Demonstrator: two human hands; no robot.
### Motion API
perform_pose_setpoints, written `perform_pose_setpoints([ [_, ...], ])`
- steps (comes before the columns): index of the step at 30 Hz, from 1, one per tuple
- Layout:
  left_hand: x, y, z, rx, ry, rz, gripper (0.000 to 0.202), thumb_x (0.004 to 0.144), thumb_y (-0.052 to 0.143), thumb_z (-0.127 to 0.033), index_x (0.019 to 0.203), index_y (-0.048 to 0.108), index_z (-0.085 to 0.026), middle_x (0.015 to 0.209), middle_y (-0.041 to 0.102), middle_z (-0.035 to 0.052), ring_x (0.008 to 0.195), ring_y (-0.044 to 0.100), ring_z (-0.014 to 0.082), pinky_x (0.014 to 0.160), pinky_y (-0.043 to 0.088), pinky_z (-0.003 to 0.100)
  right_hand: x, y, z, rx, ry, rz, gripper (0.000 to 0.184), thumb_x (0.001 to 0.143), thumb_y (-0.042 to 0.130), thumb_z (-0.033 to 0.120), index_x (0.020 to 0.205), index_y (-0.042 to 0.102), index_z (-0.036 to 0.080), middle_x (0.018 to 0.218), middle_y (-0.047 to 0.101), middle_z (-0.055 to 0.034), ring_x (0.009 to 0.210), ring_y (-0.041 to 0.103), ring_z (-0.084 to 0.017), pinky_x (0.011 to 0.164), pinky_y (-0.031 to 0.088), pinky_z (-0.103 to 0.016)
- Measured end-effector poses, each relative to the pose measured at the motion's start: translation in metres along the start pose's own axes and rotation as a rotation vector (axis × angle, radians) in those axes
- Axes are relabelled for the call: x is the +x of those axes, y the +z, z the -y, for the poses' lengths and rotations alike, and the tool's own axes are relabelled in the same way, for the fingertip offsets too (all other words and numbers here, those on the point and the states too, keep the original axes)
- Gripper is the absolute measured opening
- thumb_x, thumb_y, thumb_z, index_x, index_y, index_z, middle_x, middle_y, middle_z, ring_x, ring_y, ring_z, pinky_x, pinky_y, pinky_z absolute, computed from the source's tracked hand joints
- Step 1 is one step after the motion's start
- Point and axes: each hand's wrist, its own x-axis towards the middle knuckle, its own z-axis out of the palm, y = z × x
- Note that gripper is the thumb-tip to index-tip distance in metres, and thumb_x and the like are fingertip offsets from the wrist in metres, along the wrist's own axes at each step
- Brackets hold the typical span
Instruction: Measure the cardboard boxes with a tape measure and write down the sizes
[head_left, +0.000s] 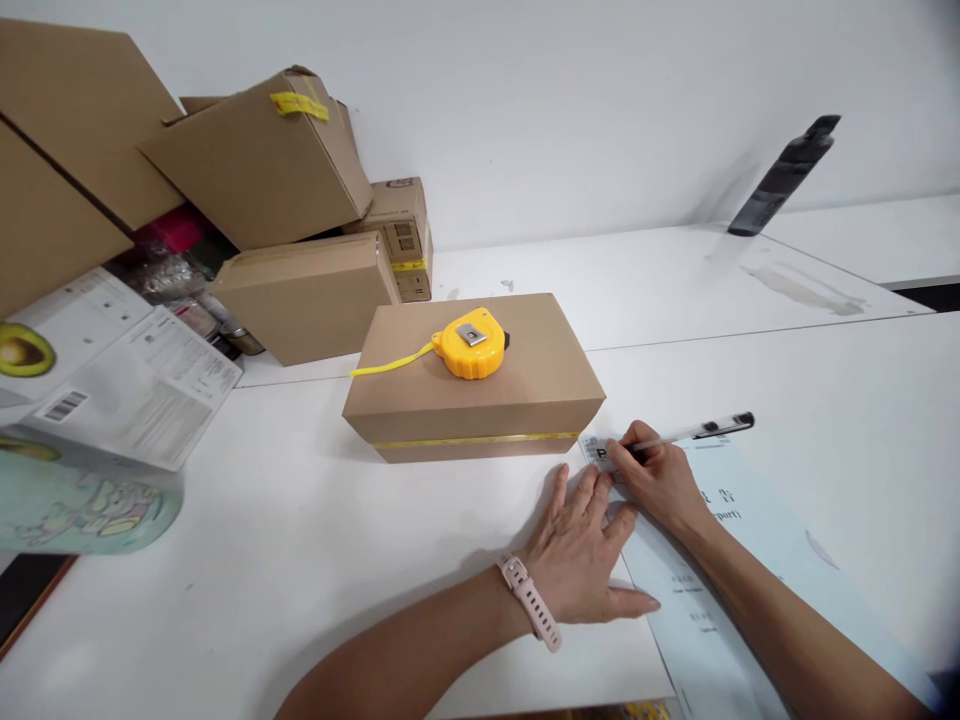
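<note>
My right hand [656, 480] is closed round a clear pen [705, 428] with black ends, its tip down at the top left corner of a pale blue printed sheet [750, 580]. Spread flat, my left hand [585, 545] lies across the sheet's left edge and the white table, a pink band at its wrist. Just beyond both hands sits a closed brown cardboard box [540, 360]. On its top rests a yellow tape measure [472, 345], a yellow strap trailing left from it.
Several cardboard boxes [262, 150] are piled at the back left against the wall. A white carton with an avocado picture [150, 390] and a pale green bottle [90, 500] stand at left. A dark bottle [784, 180] stands at the back right.
</note>
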Motion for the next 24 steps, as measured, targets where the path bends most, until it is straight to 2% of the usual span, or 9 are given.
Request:
perform_pose_setpoints([
  [4,0.0,-0.001,0.0,-0.004,-0.003,0.006,0.084,0.089,0.051,-0.07,0.147,0.037,-0.01,0.163,0.023,0.026,0.155,0.005,0.0365,0.125,0.005,0.061,0.001,-0.002,-0.003,0.006,-0.013,-0.052,0.026,0.084,0.06,0.037,0.066,0.045,0.024,0.05,0.047,0.0054,0.048,0.046,-0.013,0.046,0.038,-0.025],
  [7,-0.001,-0.002,-0.001,-0.004,0.002,0.004,0.084,0.089,0.051,-0.071,0.147,0.037,-0.011,0.163,0.022,0.0256,0.155,0.005,0.0367,0.124,0.007,0.062,0.007,-0.01,-0.014,-0.087,-0.195,-0.11,0.015,0.089,0.055,0.036,0.086,0.062,0.022,0.075,0.067,-0.0025,0.063,0.059,-0.017,0.055,0.047,-0.028],
  [9,-0.001,-0.001,-0.001,0.004,0.006,0.0,0.083,0.089,0.051,-0.071,0.146,0.038,-0.011,0.163,0.023,0.0258,0.155,0.006,0.0369,0.124,0.007,0.062,0.014,-0.017,-0.026,-0.239,-0.373,-0.108,0.024,0.09,0.048,0.024,0.102,0.068,0.022,0.094,0.073,-0.007,0.08,0.065,-0.022,0.064,0.05,-0.031],
  [11,-0.001,0.001,0.0,0.016,0.007,-0.011,0.082,0.089,0.052,-0.07,0.146,0.039,-0.012,0.163,0.023,0.0258,0.155,0.006,0.0372,0.124,0.009,0.062,0.021,-0.021,-0.038,-0.4,-0.491,-0.099,0.037,0.087,0.042,0.014,0.108,0.071,0.022,0.1,0.074,-0.0088,0.091,0.066,-0.025,0.068,0.053,-0.034],
  [14,0.0,0.007,0.003,0.025,0.013,-0.046,0.081,0.088,0.055,-0.069,0.144,0.042,-0.012,0.162,0.026,0.0255,0.154,0.012,0.0387,0.122,0.014,0.062,0.03,-0.022,-0.052,-0.555,-0.545,-0.074,0.048,0.084,0.039,0.006,0.114,0.073,0.023,0.108,0.075,-0.0097,0.099,0.064,-0.027,0.066,0.054,-0.035],
  [17,0.003,0.006,0.005,-0.024,0.051,-0.161,0.066,0.088,0.062,-0.057,0.135,0.053,-0.012,0.156,0.039,0.0244,0.149,0.029,0.0391,0.12,0.023,0.06,0.033,-0.022,-0.051,-0.584,-0.525,-0.053,0.058,0.081,0.038,0.002,0.125,0.069,0.024,0.112,0.075,-0.0087,0.099,0.065,-0.027,0.064,0.054,-0.035],
  [20,0.004,-0.012,0.002,-0.281,0.022,-0.418,0.036,0.088,0.063,-0.038,0.116,0.066,-0.016,0.137,0.062,0.0178,0.131,0.053,0.0331,0.113,0.036,0.052,0.026,-0.029,-0.026,-0.479,-0.489,-0.201,0.053,0.088,0.037,0.009,0.131,0.065,0.024,0.108,0.074,-0.0121,0.095,0.067,-0.031,0.069,0.054,-0.041],
  [22,-0.001,-0.032,-0.004,-0.671,-0.146,-0.578,0.026,0.086,0.062,-0.035,0.105,0.069,-0.019,0.119,0.071,0.0135,0.115,0.063,0.0288,0.103,0.044,0.047,0.008,-0.036,0.003,-0.367,-0.51,-0.342,0.045,0.097,0.037,0.021,0.136,0.06,0.025,0.111,0.071,-0.0152,0.099,0.065,-0.034,0.074,0.053,-0.047],
  [24,-0.01,-0.051,-0.014,-1.202,-0.357,-0.617,0.026,0.083,0.064,-0.041,0.097,0.069,-0.019,0.103,0.074,0.0115,0.096,0.068,0.0256,0.091,0.049,0.042,-0.023,-0.041,0.039,-0.239,-0.634,-0.423,0.042,0.1,0.041,0.032,0.141,0.053,0.03,0.122,0.066,-0.0133,0.107,0.063,-0.033,0.083,0.053,-0.049],
])
